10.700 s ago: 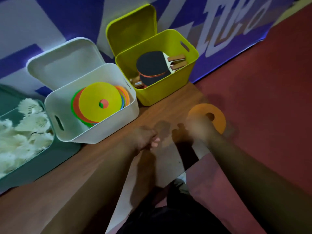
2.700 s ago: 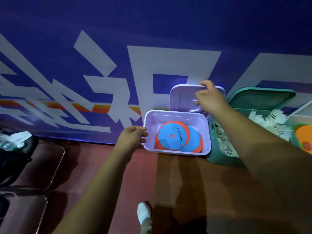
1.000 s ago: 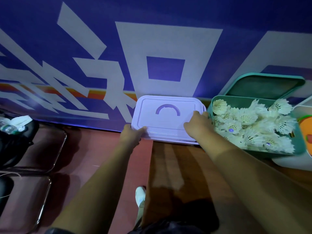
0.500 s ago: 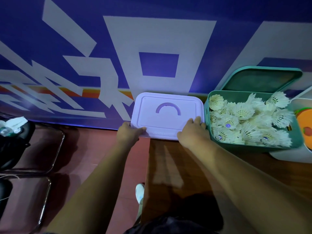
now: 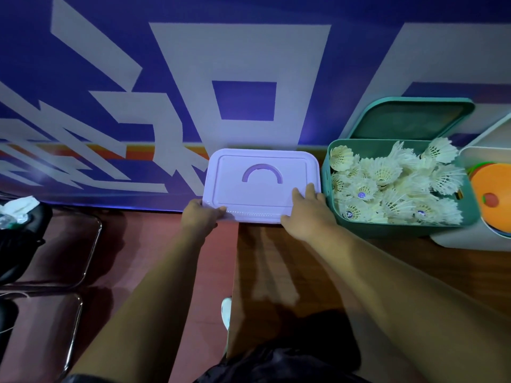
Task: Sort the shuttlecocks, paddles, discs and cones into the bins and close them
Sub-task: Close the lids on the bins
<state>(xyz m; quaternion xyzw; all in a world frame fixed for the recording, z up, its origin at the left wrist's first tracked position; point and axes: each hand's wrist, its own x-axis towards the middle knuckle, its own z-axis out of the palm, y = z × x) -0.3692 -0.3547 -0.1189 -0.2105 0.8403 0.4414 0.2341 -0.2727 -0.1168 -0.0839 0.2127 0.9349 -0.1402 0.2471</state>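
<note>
A lilac bin (image 5: 262,186) stands at the left end of the wooden table, its lid down flat with a purple arched handle on top. My left hand (image 5: 200,215) grips the lid's front left corner, thumb on top. My right hand (image 5: 307,211) lies on the lid's front right corner with straight fingers pressing down. Right of it a teal bin (image 5: 401,229) stands with its lid up, filled with several white shuttlecocks (image 5: 392,189). Further right, a white bin (image 5: 464,240) holds an orange disc (image 5: 492,197).
The wooden table (image 5: 304,272) ends just left of the lilac bin, with red floor below. A blue and white banner wall runs behind the bins. Metal-framed chairs (image 5: 55,244) stand at the left, one with a black bag. My shoe (image 5: 226,310) shows by the table's edge.
The lilac lid, open 2.7 s ago, came down and is now flat on its bin. Since then both hands have stayed on its front corners.
</note>
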